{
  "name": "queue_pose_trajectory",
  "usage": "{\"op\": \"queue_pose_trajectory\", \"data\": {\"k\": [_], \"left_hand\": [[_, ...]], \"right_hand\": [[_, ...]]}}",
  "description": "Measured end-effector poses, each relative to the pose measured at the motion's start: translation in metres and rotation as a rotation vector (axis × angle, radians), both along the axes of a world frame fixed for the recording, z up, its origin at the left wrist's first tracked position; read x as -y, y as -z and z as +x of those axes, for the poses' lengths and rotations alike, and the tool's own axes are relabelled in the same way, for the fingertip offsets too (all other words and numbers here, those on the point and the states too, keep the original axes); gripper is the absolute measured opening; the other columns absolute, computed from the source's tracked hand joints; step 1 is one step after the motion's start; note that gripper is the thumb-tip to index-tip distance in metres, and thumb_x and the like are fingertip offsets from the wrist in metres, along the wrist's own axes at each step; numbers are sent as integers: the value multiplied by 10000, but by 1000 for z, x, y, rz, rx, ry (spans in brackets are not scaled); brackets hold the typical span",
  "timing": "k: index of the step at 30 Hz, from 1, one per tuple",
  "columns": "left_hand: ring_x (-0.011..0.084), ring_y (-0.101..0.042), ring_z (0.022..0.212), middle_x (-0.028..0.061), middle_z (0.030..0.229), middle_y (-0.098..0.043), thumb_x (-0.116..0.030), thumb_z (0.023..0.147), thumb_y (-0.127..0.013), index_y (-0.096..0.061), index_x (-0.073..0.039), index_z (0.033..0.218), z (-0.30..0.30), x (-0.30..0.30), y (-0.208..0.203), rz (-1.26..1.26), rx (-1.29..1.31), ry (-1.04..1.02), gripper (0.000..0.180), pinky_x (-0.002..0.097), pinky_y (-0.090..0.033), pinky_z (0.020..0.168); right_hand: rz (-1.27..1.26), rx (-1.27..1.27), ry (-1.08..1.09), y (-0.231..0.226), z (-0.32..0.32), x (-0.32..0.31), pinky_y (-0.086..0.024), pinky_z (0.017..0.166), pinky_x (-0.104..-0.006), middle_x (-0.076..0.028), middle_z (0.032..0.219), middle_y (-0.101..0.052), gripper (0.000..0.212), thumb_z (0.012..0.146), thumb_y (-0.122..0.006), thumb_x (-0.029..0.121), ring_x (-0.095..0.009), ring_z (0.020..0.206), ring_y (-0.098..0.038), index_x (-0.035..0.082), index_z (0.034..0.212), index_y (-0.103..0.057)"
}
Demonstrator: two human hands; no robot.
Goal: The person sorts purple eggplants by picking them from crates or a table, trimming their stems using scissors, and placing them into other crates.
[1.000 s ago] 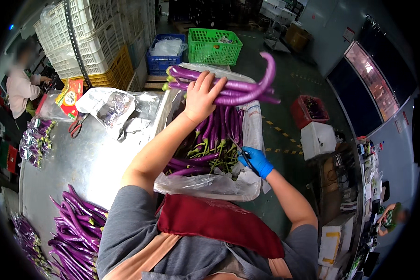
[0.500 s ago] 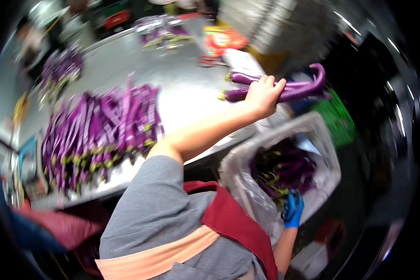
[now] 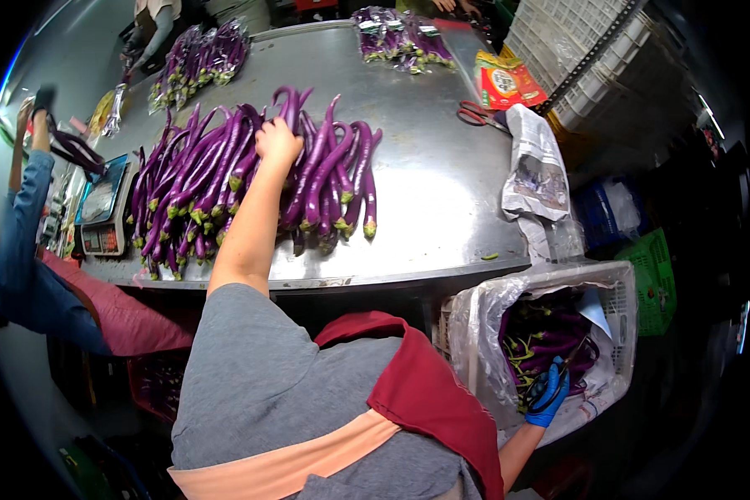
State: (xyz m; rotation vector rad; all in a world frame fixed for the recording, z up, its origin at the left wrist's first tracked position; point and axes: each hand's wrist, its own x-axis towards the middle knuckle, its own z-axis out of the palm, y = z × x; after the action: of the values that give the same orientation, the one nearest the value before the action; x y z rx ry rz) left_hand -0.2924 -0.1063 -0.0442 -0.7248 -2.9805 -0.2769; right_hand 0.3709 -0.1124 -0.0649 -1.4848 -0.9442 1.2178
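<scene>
From the head view we're looking down on the metal table [image 3: 442, 175], where our bare left hand [image 3: 279, 143] lies over the loose purple eggplants [image 3: 212, 171], its fingers curled among the upper ends, though whether they grip any we can't tell! Over at the lined white crate [image 3: 623, 312], our blue-gloved right hand [image 3: 550, 396] has its fingers closed around dark scissors [image 3: 566, 363], above more eggplants inside. As for progress, we count bagged bundles [image 3: 200, 65] along the table's far side as done, while the broad pile and the crate's contents remain unbagged.
</scene>
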Motion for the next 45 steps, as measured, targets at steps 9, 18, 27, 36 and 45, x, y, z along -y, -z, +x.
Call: {"op": "queue_pose_trajectory", "data": {"k": [9, 18, 27, 36, 45], "left_hand": [[267, -569, 963, 203, 1026, -588, -334, 731, -617, -560, 20, 1070, -64, 77, 14, 302, 458, 332, 493, 330, -419, 855], [145, -555, 533, 115, 702, -600, -181, 818, -566, -537, 20, 904, -39, 143, -5, 1028, 1184, -47, 220, 224, -447, 492], [138, -503, 598, 67, 765, -542, -222, 881, -443, -467, -13, 1135, -9, 159, -23, 1463, 1467, 102, 330, 258, -425, 538], [175, -537, 740, 88, 892, -557, -18, 731, -586, -499, 9, 1116, 29, 162, -42, 857, 279, 354, 395, 266, -444, 664], [259, -565, 872, 132, 937, -570, 4, 702, -642, -458, -29, 1053, 49, 166, -12, 704, -203, 399, 398, 324, -442, 766]], "right_hand": [[23, 105, -10, -7, -23, -1, -239, 416, -162, 60, 628, -447, 248, 832, -515, 126, -14, 458, -323, 52, 1067, -542], [81, 186, -166, 0, -14, -18, -289, 509, -166, 60, 653, -443, 269, 829, -520, 133, -22, 550, -357, 53, 1085, -539], [21, 77, -144, -10, -48, -30, -223, 371, -165, 70, 569, -424, 279, 830, -527, 152, -16, 410, -318, 77, 1098, -535], [15, 77, -162, -21, -57, -28, -245, 375, -163, 69, 580, -437, 274, 838, -523, 160, -19, 424, -345, 89, 1102, -541], [60, 120, -110, -9, -46, -27, -232, 377, -153, 67, 580, -458, 292, 826, -524, 154, -9, 406, -321, 57, 1101, -525]]}}
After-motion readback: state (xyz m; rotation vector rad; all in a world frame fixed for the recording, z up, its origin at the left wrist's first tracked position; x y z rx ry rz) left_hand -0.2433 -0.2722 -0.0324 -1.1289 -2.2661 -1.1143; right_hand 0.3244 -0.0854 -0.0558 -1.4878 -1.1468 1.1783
